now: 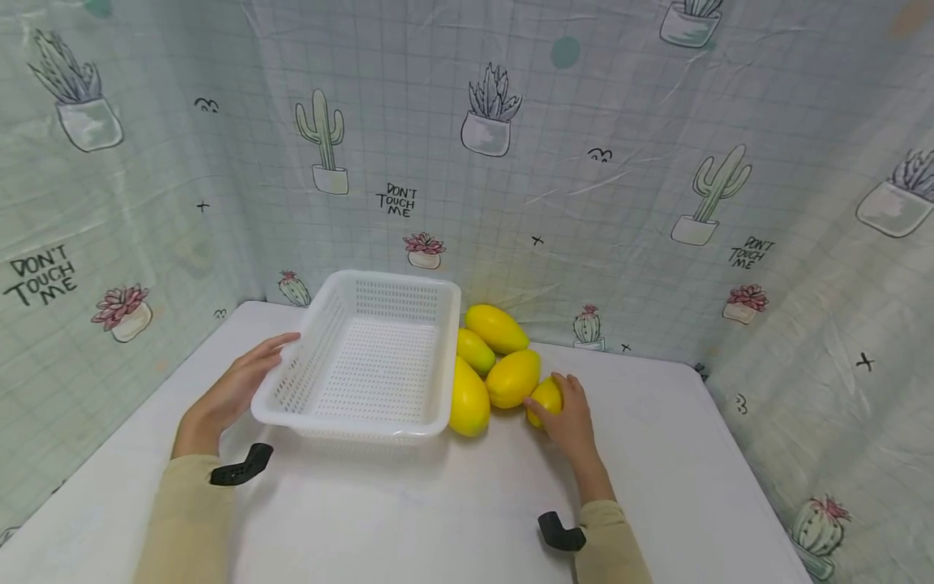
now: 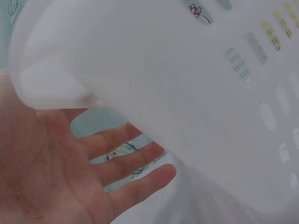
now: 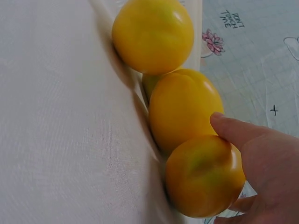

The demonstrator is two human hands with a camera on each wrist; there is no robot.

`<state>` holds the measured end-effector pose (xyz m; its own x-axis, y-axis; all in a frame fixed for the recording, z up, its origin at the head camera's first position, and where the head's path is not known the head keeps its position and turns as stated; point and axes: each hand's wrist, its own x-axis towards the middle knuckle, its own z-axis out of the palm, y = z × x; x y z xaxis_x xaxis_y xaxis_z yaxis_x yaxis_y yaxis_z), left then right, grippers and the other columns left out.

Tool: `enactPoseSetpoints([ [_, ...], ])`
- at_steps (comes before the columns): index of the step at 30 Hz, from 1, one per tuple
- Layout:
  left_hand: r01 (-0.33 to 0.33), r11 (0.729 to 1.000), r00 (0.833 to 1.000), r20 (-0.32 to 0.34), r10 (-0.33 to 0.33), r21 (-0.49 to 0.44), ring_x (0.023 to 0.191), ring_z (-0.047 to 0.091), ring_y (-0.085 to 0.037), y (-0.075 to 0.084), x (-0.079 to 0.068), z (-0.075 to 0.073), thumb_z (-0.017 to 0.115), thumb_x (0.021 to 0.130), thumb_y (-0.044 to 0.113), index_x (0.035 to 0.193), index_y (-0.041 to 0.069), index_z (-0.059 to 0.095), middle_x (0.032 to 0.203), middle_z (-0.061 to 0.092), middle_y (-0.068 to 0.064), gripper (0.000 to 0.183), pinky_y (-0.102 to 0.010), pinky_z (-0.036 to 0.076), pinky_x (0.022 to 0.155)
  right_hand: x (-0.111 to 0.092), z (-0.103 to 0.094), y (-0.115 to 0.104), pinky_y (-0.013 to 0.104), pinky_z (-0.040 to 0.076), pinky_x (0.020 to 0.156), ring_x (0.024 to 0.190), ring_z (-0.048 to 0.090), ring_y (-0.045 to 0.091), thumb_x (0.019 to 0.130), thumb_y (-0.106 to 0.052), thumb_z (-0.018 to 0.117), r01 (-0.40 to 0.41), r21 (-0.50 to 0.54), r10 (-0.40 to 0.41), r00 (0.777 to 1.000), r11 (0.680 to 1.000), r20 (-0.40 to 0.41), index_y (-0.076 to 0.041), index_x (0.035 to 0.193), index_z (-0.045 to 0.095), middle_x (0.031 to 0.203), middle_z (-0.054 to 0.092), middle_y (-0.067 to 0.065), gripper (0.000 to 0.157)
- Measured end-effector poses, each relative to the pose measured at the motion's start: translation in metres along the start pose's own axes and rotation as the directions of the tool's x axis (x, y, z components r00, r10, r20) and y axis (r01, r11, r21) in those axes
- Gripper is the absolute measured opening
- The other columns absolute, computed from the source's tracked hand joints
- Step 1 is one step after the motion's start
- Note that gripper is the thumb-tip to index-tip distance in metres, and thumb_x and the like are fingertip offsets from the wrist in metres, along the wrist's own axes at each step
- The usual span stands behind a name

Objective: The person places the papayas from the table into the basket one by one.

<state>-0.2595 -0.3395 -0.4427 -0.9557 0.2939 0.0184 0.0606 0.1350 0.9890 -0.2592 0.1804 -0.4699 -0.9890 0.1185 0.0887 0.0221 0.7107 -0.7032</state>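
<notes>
A white plastic basket (image 1: 372,428) with perforated walls stands left of the middle, with nothing inside it. My left hand (image 1: 232,391) is at its left side; in the left wrist view the palm faces the basket wall (image 2: 154,93) under the rim, fingers nearly straight and spread, the thumb mostly hidden. My right hand (image 1: 573,418) holds a yellow mango (image 1: 546,399) between thumb and fingers. In the right wrist view, this mango (image 3: 205,177) shows its rounded, greenish end, and the thumb lies along its upper side.
Several other yellow mangoes lie in a cluster against the basket's right side, among them a large one (image 1: 469,399), one in the middle (image 1: 514,379) and one at the back (image 1: 498,328). A printed cactus curtain (image 1: 554,203) encloses the white table (image 1: 394,519) behind and at both sides.
</notes>
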Motion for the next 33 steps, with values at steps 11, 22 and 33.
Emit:
enactPoseSetpoints([
  [11, 0.038, 0.999, 0.999, -0.015, -0.038, -0.038, 0.111, 0.056, -0.005, 0.000, 0.004, 0.002, 0.036, 0.105, 0.034, 0.154, 0.026, 0.024, 0.144, 0.037, 0.000, 0.051, -0.025, 0.051, 0.086, -0.001, -0.003, 0.006, 0.065, 0.027, 0.111, 0.139, 0.027, 0.047, 0.087, -0.050, 0.064, -0.013, 0.003, 0.013, 1.000, 1.000, 0.012, -0.010, 0.147, 0.035, 0.157, 0.019, 0.023, 0.078],
  [22, 0.038, 0.996, 0.999, -0.017, -0.040, -0.082, 0.111, 0.057, -0.007, -0.003, 0.004, 0.003, 0.036, 0.105, 0.035, 0.153, 0.026, 0.025, 0.148, 0.035, -0.003, 0.051, -0.029, 0.053, 0.085, -0.002, -0.005, 0.003, 0.062, 0.026, 0.113, 0.141, 0.026, 0.045, 0.089, -0.037, 0.065, -0.031, 0.002, 0.031, 0.999, 1.000, 0.012, -0.010, 0.147, 0.036, 0.157, 0.020, 0.023, 0.070],
  [33, 0.007, 0.989, 1.000, 0.021, -0.004, -0.145, 0.109, 0.060, -0.008, -0.008, 0.005, 0.000, 0.034, 0.106, 0.030, 0.154, 0.025, 0.024, 0.142, 0.043, 0.004, 0.050, -0.030, 0.054, 0.083, -0.004, -0.011, -0.001, 0.061, 0.027, 0.113, 0.141, 0.027, 0.043, 0.089, -0.036, 0.063, -0.035, 0.030, 0.036, 0.999, 0.999, -0.031, -0.014, 0.147, 0.035, 0.156, 0.023, 0.020, 0.068],
])
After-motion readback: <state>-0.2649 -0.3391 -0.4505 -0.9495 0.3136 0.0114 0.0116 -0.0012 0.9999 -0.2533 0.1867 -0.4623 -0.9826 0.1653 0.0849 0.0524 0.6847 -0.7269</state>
